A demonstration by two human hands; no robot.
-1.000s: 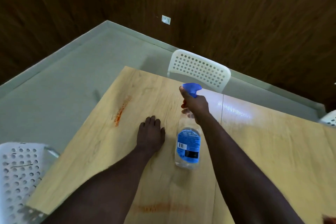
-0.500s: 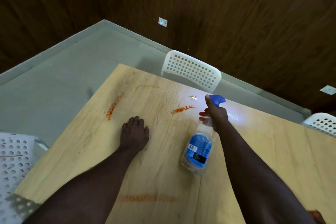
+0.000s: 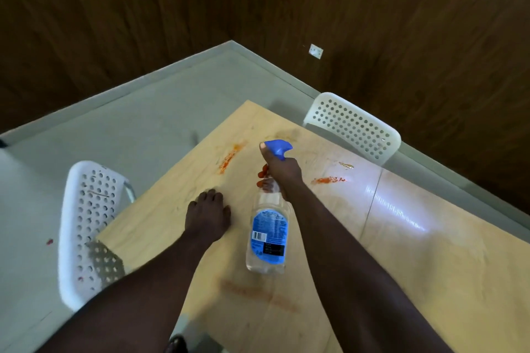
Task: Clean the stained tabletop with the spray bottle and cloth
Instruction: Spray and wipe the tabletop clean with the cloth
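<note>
- While the right grip (image 3: 282, 170) reaches out over the bench (image 3: 430, 252), its fingers are curled tight round the neck of the spray bottle (image 3: 268, 238). The thumb lies stretched up along the back of the blue trigger head (image 3: 278, 147).
- Held this way, the clear bottle is tilted, with the blue-labelled body and base towards the viewer and the nozzle towards the far side of the bench. I cannot tell whether its base touches the wood.
- The left grip (image 3: 208, 215) holds nothing. It rests palm-down on the bench just left of the bottle, with the fingers nearly straight and only the tips bent slightly.
- An orange streak (image 3: 229, 159) marks the wood beyond the left grip, near the far left edge.
- A second orange stain (image 3: 328, 180) lies to the right of the right grip, with a small wet-looking spot (image 3: 345, 165) just beyond it.
- A faint reddish smear (image 3: 258, 294) runs across the near part of the bench, between the two forearms and below the bottle's base.
- One white perforated chair (image 3: 355, 129) stands at the far edge of the bench, and another (image 3: 89, 226) at its left corner.
- Grey floor (image 3: 114, 137) and a dark wood-panelled wall (image 3: 401, 23) with a small white socket (image 3: 315, 51) lie beyond.
</note>
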